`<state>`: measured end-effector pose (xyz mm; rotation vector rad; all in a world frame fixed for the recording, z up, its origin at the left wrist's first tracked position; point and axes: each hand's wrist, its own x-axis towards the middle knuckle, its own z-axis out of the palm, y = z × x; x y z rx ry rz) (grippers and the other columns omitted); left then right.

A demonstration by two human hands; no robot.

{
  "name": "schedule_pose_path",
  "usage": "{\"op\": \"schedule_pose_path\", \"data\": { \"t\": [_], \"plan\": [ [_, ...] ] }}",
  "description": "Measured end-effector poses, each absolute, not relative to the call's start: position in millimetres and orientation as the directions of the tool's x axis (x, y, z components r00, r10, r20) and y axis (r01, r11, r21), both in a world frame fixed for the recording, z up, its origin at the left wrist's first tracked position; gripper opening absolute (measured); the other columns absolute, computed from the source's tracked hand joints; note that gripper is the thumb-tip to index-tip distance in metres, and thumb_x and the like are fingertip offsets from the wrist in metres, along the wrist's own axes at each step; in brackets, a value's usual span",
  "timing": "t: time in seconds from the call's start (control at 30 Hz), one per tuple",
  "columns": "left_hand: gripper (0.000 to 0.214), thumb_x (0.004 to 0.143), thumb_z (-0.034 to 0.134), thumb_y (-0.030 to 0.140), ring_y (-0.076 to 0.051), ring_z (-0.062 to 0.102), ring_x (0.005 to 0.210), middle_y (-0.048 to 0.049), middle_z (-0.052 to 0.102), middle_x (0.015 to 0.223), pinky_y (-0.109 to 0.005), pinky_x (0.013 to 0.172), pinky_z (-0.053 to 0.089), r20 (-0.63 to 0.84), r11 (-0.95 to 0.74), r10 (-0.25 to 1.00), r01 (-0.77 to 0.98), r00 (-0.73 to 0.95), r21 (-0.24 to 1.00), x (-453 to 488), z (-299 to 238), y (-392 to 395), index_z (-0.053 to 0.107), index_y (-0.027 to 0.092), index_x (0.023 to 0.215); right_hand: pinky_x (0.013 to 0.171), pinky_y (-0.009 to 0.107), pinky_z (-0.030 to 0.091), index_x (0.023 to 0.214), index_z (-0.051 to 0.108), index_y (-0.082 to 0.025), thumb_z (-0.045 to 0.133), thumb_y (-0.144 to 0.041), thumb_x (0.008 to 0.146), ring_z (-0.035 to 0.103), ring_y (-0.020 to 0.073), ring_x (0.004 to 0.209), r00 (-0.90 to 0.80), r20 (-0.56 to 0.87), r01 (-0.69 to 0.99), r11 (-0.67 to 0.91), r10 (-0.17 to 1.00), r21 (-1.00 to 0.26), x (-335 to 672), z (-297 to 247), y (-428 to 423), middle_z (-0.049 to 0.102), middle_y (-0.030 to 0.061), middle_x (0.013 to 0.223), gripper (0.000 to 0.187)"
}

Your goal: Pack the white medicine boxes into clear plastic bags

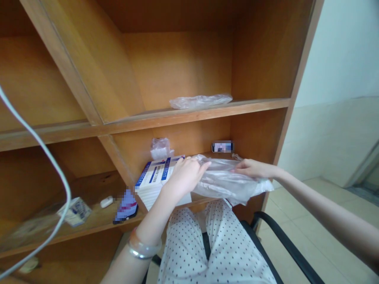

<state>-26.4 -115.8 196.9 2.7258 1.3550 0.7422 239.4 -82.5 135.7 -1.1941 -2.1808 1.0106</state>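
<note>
A translucent white plastic bag (227, 183) stretches sideways between my hands, above my lap and in front of the lower shelf. My left hand (189, 173) grips its left end, thumb pointing right across the plastic. The bag's right part is pinched in my right hand (254, 168), with some fingertips hidden in the folds. Just left of my left hand stands a stack of white and blue boxes (152, 177), partly covered by that hand and forearm. Whether anything lies inside the bag I cannot tell.
A clear plastic wrapper (201, 101) lies on the upper shelf. Behind the boxes sits a small plastic packet (160, 148); a phone (222, 147) leans farther right. At left are another phone (126, 207), a small carton (75, 212) and a white cable (44, 146). A chair armrest (284, 240) is at right.
</note>
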Motion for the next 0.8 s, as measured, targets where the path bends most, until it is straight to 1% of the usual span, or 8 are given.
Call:
{"op": "schedule_pose_path", "data": {
  "t": [0.07,0.13,0.23,0.3,0.5,0.57,0.67,0.8],
  "plan": [
    [0.032,0.086,0.042,0.029,-0.027,0.060,0.084,-0.0120,0.064,0.080,-0.048,0.087,0.037,0.375,-0.575,0.768,0.817,0.519,0.045,-23.5,195.9,-113.6,0.062,0.015,0.067,0.050,0.023,0.039,0.076,0.070,-0.017,0.065,-0.034,0.075,0.053,0.0129,0.058,-0.520,0.141,0.538,0.452,0.842,-0.711,239.6,132.5,-68.2,0.065,0.0037,0.070,0.018],
    [0.022,0.080,0.046,0.020,-0.027,0.061,0.082,-0.0127,0.064,0.083,-0.046,0.083,0.040,0.322,-0.559,0.783,0.829,0.532,-0.012,-21.8,192.8,-111.6,0.061,0.015,0.064,0.059,0.025,0.043,0.085,0.071,-0.018,0.073,-0.027,0.065,0.057,0.0159,0.067,-0.531,0.195,0.544,0.508,0.824,-0.668,238.9,128.1,-53.5,0.067,0.0044,0.081,0.022],
    [0.009,0.069,0.053,0.014,-0.028,0.061,0.079,-0.0124,0.064,0.085,-0.043,0.077,0.042,0.278,-0.546,0.802,0.837,0.529,-0.017,-20.1,185.5,-109.8,0.061,0.016,0.072,0.069,0.028,0.046,0.096,0.070,-0.019,0.078,-0.023,0.053,0.059,0.0191,0.077,-0.562,0.192,0.551,0.538,0.804,-0.639,234.7,121.9,-35.2,0.067,0.0053,0.093,0.044],
    [0.017,0.063,0.058,0.012,-0.028,0.061,0.078,-0.0115,0.064,0.081,-0.043,0.075,0.043,0.241,-0.538,0.816,0.843,0.525,-0.014,-18.5,180.0,-109.2,0.061,0.016,0.079,0.073,0.028,0.047,0.100,0.069,-0.020,0.080,-0.021,0.048,0.059,0.0199,0.081,-0.588,0.169,0.560,0.548,0.791,-0.621,230.1,119.3,-26.3,0.067,0.0052,0.098,0.053],
    [0.031,0.051,0.073,0.027,-0.030,0.059,0.078,-0.0058,0.063,0.070,-0.048,0.081,0.039,0.142,-0.595,0.796,0.803,0.588,0.008,-16.0,168.2,-104.7,0.061,0.019,0.078,0.064,0.026,0.046,0.088,0.072,-0.021,0.080,-0.016,0.039,0.059,0.0166,0.068,-0.662,-0.026,0.591,0.501,0.749,-0.632,214.5,120.8,-10.4,0.068,0.0004,0.080,0.050],
    [0.028,0.056,0.072,0.030,-0.030,0.058,0.084,-0.0072,0.064,0.076,-0.048,0.084,0.036,0.185,-0.620,0.770,0.785,0.610,-0.008,-17.9,167.6,-103.3,0.062,0.019,0.079,0.062,0.025,0.045,0.086,0.072,-0.019,0.079,-0.016,0.040,0.059,0.0161,0.066,-0.676,-0.093,0.605,0.479,0.731,-0.636,209.7,120.8,-6.5,0.068,-0.0004,0.076,0.046],
    [0.019,0.074,0.060,0.032,-0.028,0.056,0.094,-0.0086,0.065,0.091,-0.047,0.090,0.032,0.345,-0.612,0.736,0.790,0.583,-0.029,-24.3,168.8,-104.1,0.062,0.019,0.088,0.062,0.024,0.044,0.084,0.071,-0.017,0.077,-0.022,0.047,0.059,0.0165,0.067,-0.700,-0.156,0.621,0.484,0.697,-0.617,203.7,116.9,-1.8,0.068,0.0002,0.075,0.038],
    [0.023,0.087,0.045,0.031,-0.027,0.053,0.106,-0.0095,0.064,0.110,-0.047,0.096,0.028,0.581,-0.488,0.713,0.873,0.393,0.008,-38.2,164.1,-111.5,0.060,0.019,0.099,0.064,0.023,0.043,0.082,0.071,-0.017,0.076,-0.027,0.054,0.059,0.0162,0.068,-0.715,-0.138,0.601,0.501,0.686,-0.622,198.3,109.6,0.4,0.068,0.0000,0.074,0.030]
  ]
}}
